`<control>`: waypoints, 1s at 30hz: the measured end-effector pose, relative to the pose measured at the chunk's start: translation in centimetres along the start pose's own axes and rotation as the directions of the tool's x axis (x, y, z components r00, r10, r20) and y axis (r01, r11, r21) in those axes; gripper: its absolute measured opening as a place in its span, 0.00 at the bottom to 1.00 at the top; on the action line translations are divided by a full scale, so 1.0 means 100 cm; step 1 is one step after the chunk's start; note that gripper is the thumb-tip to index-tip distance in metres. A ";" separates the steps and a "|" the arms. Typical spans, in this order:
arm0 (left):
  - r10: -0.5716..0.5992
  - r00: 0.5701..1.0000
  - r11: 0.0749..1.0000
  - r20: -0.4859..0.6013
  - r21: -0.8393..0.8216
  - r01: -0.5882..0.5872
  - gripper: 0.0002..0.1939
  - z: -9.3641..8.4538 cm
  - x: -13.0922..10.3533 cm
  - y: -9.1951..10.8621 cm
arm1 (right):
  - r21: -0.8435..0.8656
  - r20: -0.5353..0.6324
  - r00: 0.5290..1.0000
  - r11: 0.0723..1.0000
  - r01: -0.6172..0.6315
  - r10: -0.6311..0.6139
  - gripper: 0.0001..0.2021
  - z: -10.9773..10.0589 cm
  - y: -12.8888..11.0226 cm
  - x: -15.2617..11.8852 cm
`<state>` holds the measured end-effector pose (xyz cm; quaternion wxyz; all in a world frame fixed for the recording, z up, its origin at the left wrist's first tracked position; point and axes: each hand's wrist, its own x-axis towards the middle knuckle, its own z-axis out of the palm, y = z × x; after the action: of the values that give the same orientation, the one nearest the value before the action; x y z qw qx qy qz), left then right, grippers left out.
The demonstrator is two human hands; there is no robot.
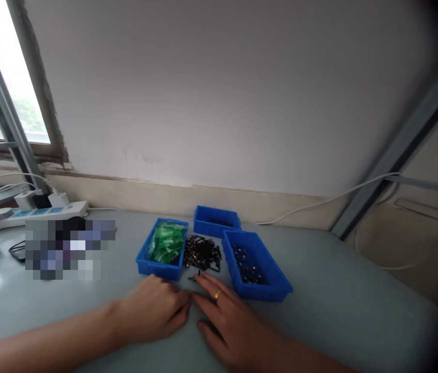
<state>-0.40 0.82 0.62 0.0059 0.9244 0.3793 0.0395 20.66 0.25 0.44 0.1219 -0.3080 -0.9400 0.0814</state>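
My left hand (pixel 159 306) rests low over the table with its fingers curled in; what they hold, if anything, is hidden. Close beside it on the right, my right hand (pixel 229 321) has its fingers stretched out and apart, and a ring shows on one finger. Its fingertips are at a small dark metal piece (pixel 192 278) on the table. Just beyond lies a pile of small dark and shiny metal parts (pixel 202 252). A blue bin (pixel 159 270) of green plastic packets stands left of the pile, and another blue bin (pixel 271 264) with shiny metal pieces stands right of it.
Behind the pile, a third blue bin (pixel 216 228) holds dark items. At the left are a power strip (pixel 75 210) with chargers and cables, and a blurred-out patch. A white cable (pixel 312 206) runs along the wall to a metal post (pixel 393 150) at the right.
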 end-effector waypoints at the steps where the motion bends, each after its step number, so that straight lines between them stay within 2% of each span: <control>1: 0.001 1.000 1.000 0.000 0.000 -0.001 0.10 0.000 0.000 0.000 | -0.013 0.025 1.000 1.000 -0.004 0.005 0.22 -0.001 0.000 0.000; 5: 0.001 1.000 1.000 0.001 0.004 -0.001 0.10 -0.001 0.000 0.000 | -0.028 0.096 0.994 0.999 -0.041 0.044 0.24 -0.001 0.000 0.001; 8: -0.001 1.000 1.000 0.003 0.005 0.001 0.09 -0.001 0.000 0.001 | -0.004 0.048 0.998 0.999 -0.035 0.035 0.23 0.002 0.001 0.000; 14: -0.001 1.000 1.000 0.011 0.002 0.001 0.10 -0.001 0.000 0.000 | 0.030 -0.076 0.994 0.996 0.086 -0.084 0.17 0.004 0.003 -0.002; 19: 0.001 1.000 1.000 0.012 0.003 -0.001 0.09 -0.001 -0.001 0.001 | 0.052 -0.082 0.984 0.985 0.162 -0.157 0.15 0.003 0.006 -0.002; 30: 0.004 1.000 1.000 0.007 0.013 -0.005 0.10 0.001 -0.001 -0.001 | 0.069 -0.084 0.983 0.983 0.168 -0.162 0.15 0.007 0.011 -0.001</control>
<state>-0.51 0.84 0.54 0.0012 0.9254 0.3775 0.0336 21.13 0.99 -0.47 0.1765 -0.2271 -0.9531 0.0947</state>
